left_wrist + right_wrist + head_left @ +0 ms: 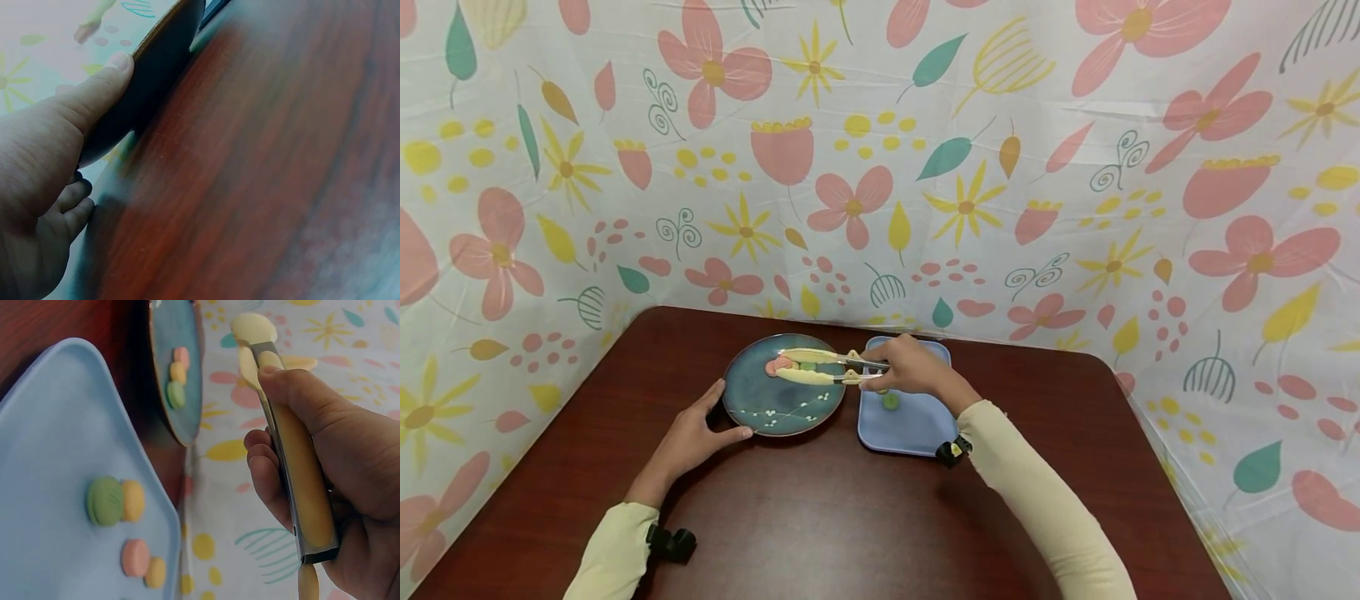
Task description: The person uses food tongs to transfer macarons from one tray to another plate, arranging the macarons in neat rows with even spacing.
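My right hand (908, 365) grips a pair of tongs (808, 377) with cream-coloured tips. The tongs reach over a round blue-green plate (786, 408) with a white blossom pattern, their arms apart. In the right wrist view, a pink macaron (181, 357), a yellow macaron (178, 372) and a green macaron (175, 394) sit in a row on the plate. Nothing shows between the tongs' tips (253, 329) there. At the plate's near left edge, my left hand (696, 429) touches the rim, thumb extended along the front.
Right of the plate lies a light-blue tray (910, 429), partly under my right hand. Several macarons rest on it, including a green one (105, 501) and a pink one (135, 557). A flowered cloth (850, 275) hangs behind the dark wooden table (842, 517).
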{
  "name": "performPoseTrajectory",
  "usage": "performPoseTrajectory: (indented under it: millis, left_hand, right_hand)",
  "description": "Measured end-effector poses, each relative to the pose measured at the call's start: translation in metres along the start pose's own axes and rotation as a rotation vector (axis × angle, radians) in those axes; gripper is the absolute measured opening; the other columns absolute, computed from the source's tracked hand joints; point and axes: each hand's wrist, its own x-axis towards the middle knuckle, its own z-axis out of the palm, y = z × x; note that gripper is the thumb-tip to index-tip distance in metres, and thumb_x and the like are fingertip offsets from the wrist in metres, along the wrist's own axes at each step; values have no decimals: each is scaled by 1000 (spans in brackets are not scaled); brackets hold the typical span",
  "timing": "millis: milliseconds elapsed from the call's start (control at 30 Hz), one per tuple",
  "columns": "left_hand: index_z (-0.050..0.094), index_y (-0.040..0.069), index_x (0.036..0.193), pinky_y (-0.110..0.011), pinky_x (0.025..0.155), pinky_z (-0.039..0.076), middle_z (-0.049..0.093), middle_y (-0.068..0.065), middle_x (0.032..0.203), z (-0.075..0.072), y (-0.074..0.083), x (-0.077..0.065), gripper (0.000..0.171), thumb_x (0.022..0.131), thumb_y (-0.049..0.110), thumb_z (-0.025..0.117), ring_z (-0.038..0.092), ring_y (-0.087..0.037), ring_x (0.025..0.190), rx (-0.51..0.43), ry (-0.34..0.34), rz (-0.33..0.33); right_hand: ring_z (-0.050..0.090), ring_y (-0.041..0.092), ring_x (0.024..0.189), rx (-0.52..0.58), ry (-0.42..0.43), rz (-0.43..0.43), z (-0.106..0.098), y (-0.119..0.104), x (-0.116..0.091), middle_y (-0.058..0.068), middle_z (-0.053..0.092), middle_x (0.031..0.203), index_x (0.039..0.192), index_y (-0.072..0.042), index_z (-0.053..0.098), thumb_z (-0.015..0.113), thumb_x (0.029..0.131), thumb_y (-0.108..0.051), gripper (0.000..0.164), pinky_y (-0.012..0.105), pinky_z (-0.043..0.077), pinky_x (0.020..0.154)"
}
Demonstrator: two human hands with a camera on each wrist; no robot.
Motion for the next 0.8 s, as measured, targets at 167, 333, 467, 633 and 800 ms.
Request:
performPoseTrajectory:
  millis: [167, 333, 467, 633, 800]
  left_hand:
    - [20, -2, 161, -63, 116, 32, 22, -22, 167, 0, 0, 0, 118, 80, 57, 82, 26, -44, 151, -7, 1, 8]
    - [21, -3, 161, -63, 116, 32, 22, -22, 167, 0, -1, 0, 118, 80, 57, 83, 27, -44, 151, -8, 1, 10]
    - [21, -2, 161, -63, 116, 32, 22, -22, 167, 1, -1, -1, 117, 81, 57, 82, 27, -44, 151, -8, 1, 11]
    - [21, -2, 161, -63, 115, 33, 22, -22, 167, 1, -1, -1, 117, 81, 57, 82, 27, -44, 151, -6, 3, 11]
    - [21, -2, 161, -62, 115, 33, 22, -22, 167, 1, -1, 0, 117, 81, 58, 82, 27, -44, 151, -4, 5, 13]
  right_hand:
    - [32, 6, 49, -1, -44, 15, 11, 3, 9, 5, 75, 88, 134, -5, 68, 77, 93, -40, 54, 25, 38, 58]
    - [30, 6, 50, -49, -56, 16, 20, 6, 17, 0, 60, 61, 134, -6, 69, 76, 93, -42, 55, 24, 33, 57]
    - [32, 7, 49, -67, -49, -5, 25, 5, 23, 1, 62, 61, 131, -6, 70, 77, 92, -41, 53, 24, 33, 55]
    - [36, 6, 48, -88, -53, 4, 29, 4, 29, -1, 65, 66, 132, -6, 70, 77, 92, -42, 54, 24, 37, 57]
    - [34, 7, 49, -79, -58, 13, 32, 1, 32, 4, 73, 79, 132, -6, 70, 77, 92, -39, 53, 25, 35, 57]
